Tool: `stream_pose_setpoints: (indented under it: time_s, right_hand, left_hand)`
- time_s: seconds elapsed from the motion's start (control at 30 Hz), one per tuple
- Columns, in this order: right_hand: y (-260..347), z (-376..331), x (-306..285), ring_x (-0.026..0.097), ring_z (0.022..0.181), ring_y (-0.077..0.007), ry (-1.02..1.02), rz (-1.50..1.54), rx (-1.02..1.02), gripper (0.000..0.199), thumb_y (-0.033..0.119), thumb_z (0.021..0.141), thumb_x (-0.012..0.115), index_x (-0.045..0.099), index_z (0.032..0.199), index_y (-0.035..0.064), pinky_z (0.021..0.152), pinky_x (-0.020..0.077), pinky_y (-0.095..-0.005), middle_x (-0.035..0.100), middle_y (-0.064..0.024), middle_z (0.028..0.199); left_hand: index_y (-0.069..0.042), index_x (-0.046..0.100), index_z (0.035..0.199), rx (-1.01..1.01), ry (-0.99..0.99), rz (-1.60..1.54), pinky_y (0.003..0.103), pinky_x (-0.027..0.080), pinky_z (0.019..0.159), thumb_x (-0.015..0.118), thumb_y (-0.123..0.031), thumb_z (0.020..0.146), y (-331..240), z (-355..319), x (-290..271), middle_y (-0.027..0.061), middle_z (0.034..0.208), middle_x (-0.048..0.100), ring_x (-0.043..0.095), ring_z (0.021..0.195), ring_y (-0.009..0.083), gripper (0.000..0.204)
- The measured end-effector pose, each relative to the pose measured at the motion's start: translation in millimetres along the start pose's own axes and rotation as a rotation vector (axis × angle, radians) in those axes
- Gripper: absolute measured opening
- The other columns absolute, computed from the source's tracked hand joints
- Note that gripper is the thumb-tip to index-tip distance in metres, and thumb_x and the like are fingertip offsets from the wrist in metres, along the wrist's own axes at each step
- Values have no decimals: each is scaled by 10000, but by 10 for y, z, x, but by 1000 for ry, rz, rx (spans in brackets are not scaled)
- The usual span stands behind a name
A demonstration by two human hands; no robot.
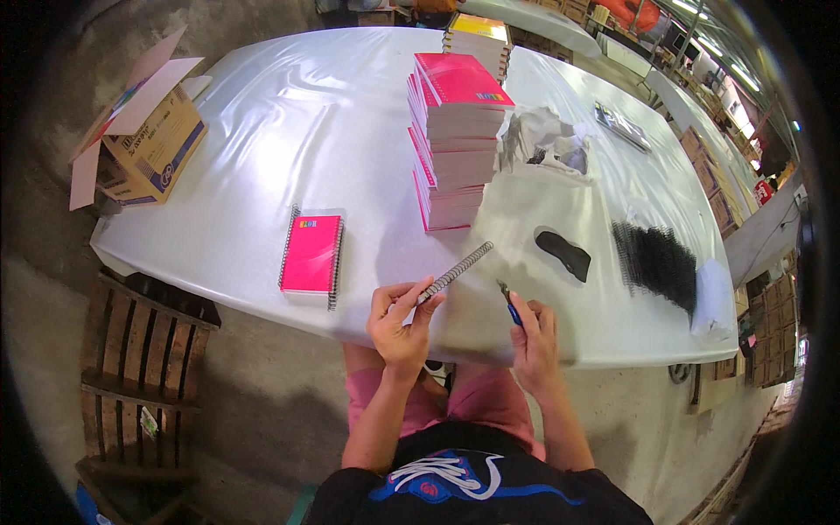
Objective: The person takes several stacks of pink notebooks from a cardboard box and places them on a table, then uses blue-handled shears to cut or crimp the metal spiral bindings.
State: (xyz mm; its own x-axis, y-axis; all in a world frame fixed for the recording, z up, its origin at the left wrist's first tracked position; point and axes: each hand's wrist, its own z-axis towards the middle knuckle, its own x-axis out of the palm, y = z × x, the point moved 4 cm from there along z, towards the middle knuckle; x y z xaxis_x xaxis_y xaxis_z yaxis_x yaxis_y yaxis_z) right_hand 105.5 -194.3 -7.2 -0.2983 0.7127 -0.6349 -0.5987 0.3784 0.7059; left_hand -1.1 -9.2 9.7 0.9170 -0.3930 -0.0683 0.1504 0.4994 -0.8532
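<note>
My left hand pinches one end of a dark wire spiral coil over the table's near edge. The coil's free end points up and to the right. In my right hand is a small pair of pliers with blue handles, its tip close to the coil but apart from it. A pink-covered notebook lies left of my hands, with spiral coils along both long sides. Beyond my hands rises a tall, uneven stack of pink-covered books; whether these carry coils I cannot tell.
Right on the white-covered table lie a flat black piece, a heap of black coils and a white roll. Crumpled plastic and yellow-topped books sit farther back. An open carton stands far left, above a wooden pallet.
</note>
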Motion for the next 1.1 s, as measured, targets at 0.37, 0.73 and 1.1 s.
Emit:
stream_pose_setpoints:
  time_s: [0.37,0.73,1.1]
  right_hand:
    - [947,157,12,481,1058,-308,111,-138,-320,457,278,817,680,569,1256,218,912,348,-445,511,-118,1149]
    - [685,40,282,511,1057,-332,480,276,-123,466,324,898,570,463,1341,226,918,397,-452,522,-146,1157]
    - [823,510,320,354,1292,-328,60,-128,-296,699,325,827,680,358,1406,104,1065,264,-467,362,-176,1404]
  left_hand:
    - [-38,706,1022,225,5,130,249,513,652,713,25,759,-29,-40,-123,73,863,574,620,758,152,271]
    - [-53,731,935,281,-193,131,277,420,600,784,-10,654,14,-60,-173,28,704,539,484,667,184,289]
    - [13,480,1258,-101,-415,-316,233,424,830,612,-98,908,178,130,-817,39,1036,545,512,897,101,390]
